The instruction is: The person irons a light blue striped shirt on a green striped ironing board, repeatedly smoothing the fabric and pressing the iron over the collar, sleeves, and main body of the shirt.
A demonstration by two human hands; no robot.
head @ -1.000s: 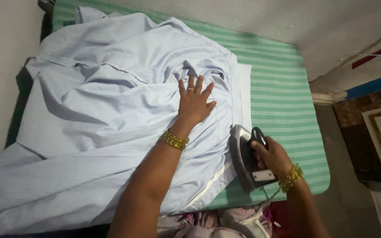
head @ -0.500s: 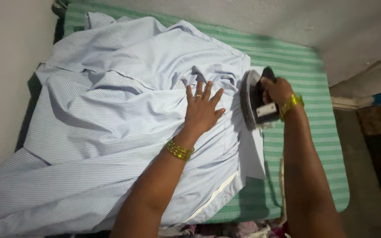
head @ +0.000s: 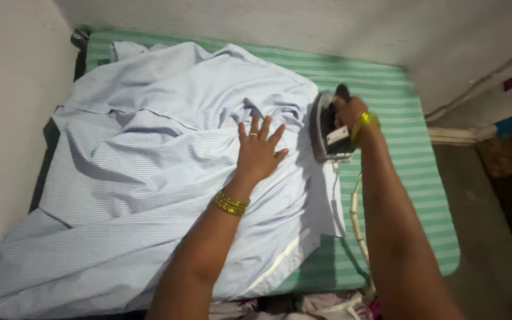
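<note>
A large pale blue striped shirt (head: pixel 149 172) lies rumpled over a green striped pad (head: pixel 410 178). My left hand (head: pixel 259 151) rests flat on the shirt with fingers spread, a ring on one finger and gold bangles at the wrist. My right hand (head: pixel 351 112) grips the handle of a dark clothes iron (head: pixel 326 127), which sits on the shirt's right edge just right of my left hand. The iron's pale cord (head: pixel 357 219) hangs down along my right forearm.
White walls (head: pixel 7 118) close in on the left and at the back. The pad's right edge meets bare grey floor (head: pixel 493 249). Crumpled cloth (head: pixel 321 305) lies at the near edge.
My right hand has slid the iron from the near right edge of the shirt up and away along its side. My left hand has stayed pressed on the fabric.
</note>
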